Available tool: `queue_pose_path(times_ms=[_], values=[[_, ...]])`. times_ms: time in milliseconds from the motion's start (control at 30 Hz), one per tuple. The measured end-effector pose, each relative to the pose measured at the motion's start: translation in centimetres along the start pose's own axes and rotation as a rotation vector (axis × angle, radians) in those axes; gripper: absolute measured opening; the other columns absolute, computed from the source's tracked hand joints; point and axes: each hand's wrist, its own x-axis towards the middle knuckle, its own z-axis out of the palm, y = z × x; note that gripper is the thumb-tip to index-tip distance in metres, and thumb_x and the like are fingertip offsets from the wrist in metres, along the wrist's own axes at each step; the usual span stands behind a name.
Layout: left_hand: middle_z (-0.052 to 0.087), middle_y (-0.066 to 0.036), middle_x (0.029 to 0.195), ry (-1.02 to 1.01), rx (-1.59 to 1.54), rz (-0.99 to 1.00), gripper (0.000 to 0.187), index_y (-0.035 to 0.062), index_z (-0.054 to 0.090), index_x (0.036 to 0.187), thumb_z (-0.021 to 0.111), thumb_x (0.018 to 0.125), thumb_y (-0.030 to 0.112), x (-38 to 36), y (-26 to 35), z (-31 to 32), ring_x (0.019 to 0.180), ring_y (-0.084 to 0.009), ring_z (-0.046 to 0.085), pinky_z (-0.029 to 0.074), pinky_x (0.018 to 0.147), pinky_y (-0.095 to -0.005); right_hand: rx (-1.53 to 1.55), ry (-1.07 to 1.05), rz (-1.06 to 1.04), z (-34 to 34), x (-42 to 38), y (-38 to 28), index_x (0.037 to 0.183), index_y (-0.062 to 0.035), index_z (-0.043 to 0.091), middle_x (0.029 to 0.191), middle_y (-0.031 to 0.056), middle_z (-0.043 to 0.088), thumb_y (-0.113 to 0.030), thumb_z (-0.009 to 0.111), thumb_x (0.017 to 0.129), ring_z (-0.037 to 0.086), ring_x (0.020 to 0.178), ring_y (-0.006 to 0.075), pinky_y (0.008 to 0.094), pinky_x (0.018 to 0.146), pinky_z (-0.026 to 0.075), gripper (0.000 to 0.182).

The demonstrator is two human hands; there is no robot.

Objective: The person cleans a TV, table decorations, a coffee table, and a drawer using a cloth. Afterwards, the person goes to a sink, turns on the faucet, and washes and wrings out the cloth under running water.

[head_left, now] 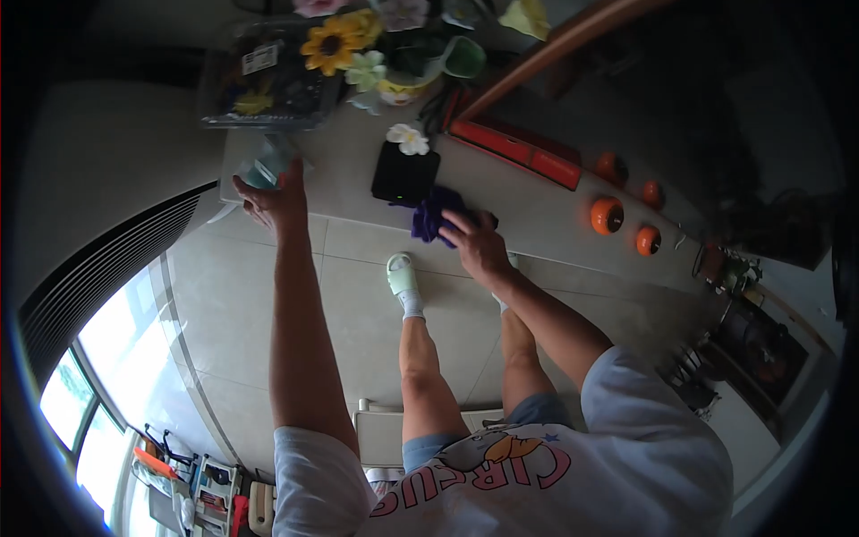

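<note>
At the left end of the shelf, my left hand point(277, 201) closes its thumb and fingers around a small see-through, greenish plastic container point(261, 170). Part of the container is covered by the hand. My right hand point(476, 246) grips a crumpled purple cloth point(429, 219) at the shelf's front edge, with some fingers stretched over it. Just behind the cloth lies a flat black box point(404, 174) with a small green light. A white flower point(408, 139) rests at its back edge.
A see-through lidded tray point(268, 76) with a label stands at the back left, beside artificial flowers point(331, 45). Along the shelf point(537, 219) lie a long red box point(514, 152) and several orange round ornaments point(607, 215). A stool point(380, 425) is below me.
</note>
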Motion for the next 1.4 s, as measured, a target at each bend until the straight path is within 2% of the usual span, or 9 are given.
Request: queue_pose_path(times_ms=[100,267,367,567,700,767,1000,1133,1400], values=[[0.031,-0.03,0.135,0.005,-0.084,0.039,0.121,-0.0013,0.012,0.142,0.076,0.059,0.059,0.2,-0.6,1.4,0.126,-0.0427,0.034,0.033,0.102,-0.0479,-0.041,0.168,0.15,-1.4,0.9,3.2,0.116,-0.0217,0.061,0.133,-0.0008,0.042,-0.001,0.057,0.074,0.047,0.103,0.0297,0.0323,0.081,0.053,0.047],[0.017,-0.022,0.148,-0.069,-0.469,0.048,0.094,0.0053,0.011,0.145,0.068,0.08,0.04,-2.2,-3.3,-0.5,0.132,-0.0322,0.029,0.027,0.106,-0.0392,-0.072,0.181,0.308,-0.3,-2.1,7.8,0.124,-0.0294,0.053,0.138,0.005,0.036,0.002,0.053,0.075,0.048,0.103,0.035,0.0371,0.077,0.056,0.059],[0.017,-0.024,0.146,-0.096,-0.173,-0.033,0.093,0.0079,0.012,0.145,0.067,0.079,0.044,-5.3,-8.0,-2.6,0.129,-0.0384,0.032,0.03,0.105,-0.0445,-0.009,0.275,0.479,1.3,-8.3,12.0,0.126,-0.0271,0.052,0.137,0.011,0.035,0.005,0.057,0.072,0.051,0.097,0.0354,0.0413,0.081,0.051,0.063],[0.028,-0.024,0.143,-0.212,0.324,-0.023,0.089,0.0056,0.02,0.143,0.068,0.077,0.042,-15.1,-19.1,-7.0,0.131,-0.0414,0.026,0.026,0.107,-0.0485,0.05,0.029,0.948,1.4,-22.6,19.0,0.13,-0.0253,0.046,0.137,0.0191,0.034,-0.002,0.057,0.075,0.055,0.099,0.0435,0.0442,0.085,0.049,0.061],[0.03,-0.024,0.141,-0.349,0.406,-0.102,0.089,0.0031,0.021,0.142,0.07,0.075,0.034,-22.3,-22.2,-10.7,0.131,-0.0405,0.027,0.025,0.107,-0.0483,0.118,-0.359,1.171,4.3,-37.4,24.5,0.12,-0.0194,0.057,0.116,0.014,0.057,-0.016,0.048,0.083,0.056,0.107,0.0313,0.0453,0.089,0.046,0.038],[0.033,-0.025,0.139,-0.386,0.423,-0.118,0.087,0.0021,0.024,0.14,0.07,0.073,0.032,-24.9,-22.5,-12.7,0.129,-0.04,0.029,0.026,0.107,-0.0482,0.112,-0.349,1.29,3.7,-43.2,23.7,0.117,-0.0159,0.059,0.111,0.0119,0.061,-0.014,0.049,0.082,0.056,0.107,0.0283,0.0429,0.091,0.046,0.037],[0.038,-0.025,0.135,-0.407,0.448,-0.18,0.081,0.0036,0.027,0.14,0.067,0.074,0.029,-37.0,-20.1,-22.7,0.125,-0.0386,0.037,0.03,0.105,-0.0429,0.404,-0.432,0.996,-2.2,-53.0,22.9,0.118,-0.0108,0.057,0.113,0.0141,0.061,-0.023,0.06,0.08,0.058,0.105,0.0304,0.0405,0.09,0.047,0.04],[0.038,-0.024,0.137,-0.363,0.477,-0.38,0.081,0.0008,0.027,0.139,0.066,0.074,0.03,-48.3,-21.3,-27.5,0.128,-0.0359,0.035,0.029,0.107,-0.0408,0.424,-0.425,0.861,-8.7,-51.6,26.1,0.119,-0.0085,0.055,0.112,0.0178,0.06,-0.022,0.06,0.082,0.06,0.1,0.0339,0.0409,0.086,0.049,0.039],[0.041,-0.028,0.132,-0.136,0.147,-0.756,0.082,0.0002,0.027,0.139,0.065,0.072,0.028,-70.1,-25.8,-30.1,0.124,-0.0385,0.04,0.033,0.105,-0.0401,0.079,-0.584,0.473,-14.9,-50.0,33.8,0.121,-0.0063,0.054,0.115,0.0189,0.059,-0.023,0.061,0.084,0.057,0.106,0.0335,0.0413,0.089,0.046,0.041]])
